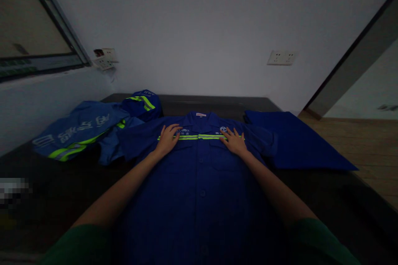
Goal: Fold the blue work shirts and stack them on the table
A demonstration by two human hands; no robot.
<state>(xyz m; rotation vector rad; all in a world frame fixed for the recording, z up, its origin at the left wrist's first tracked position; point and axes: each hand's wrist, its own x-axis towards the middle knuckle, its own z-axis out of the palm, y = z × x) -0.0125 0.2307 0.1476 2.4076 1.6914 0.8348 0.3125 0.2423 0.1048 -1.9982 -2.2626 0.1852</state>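
Observation:
A dark blue short-sleeved work shirt (pixel 183 173) lies front up and spread out before me, its collar pointing to the wall. A yellow-green and silver reflective strip (pixel 211 137) crosses its chest, with white lettering just above. My left hand (pixel 168 139) rests flat on the chest at the strip's left end, fingers stretched out. On the opposite side of the chest, my right hand (pixel 234 142) lies with its fingers spread over the strip and the white logo. Neither hand grips anything. The shirt's lower part is in deep shadow.
Crumpled blue garments with reflective strips (pixel 77 126) and another blue bundle (pixel 146 105) lie at the left. A flat blue cloth (pixel 298 140) is on the right of the dark table (pixel 214 100). Wall sockets (pixel 281 57) and a window (pixel 34 20) are beyond.

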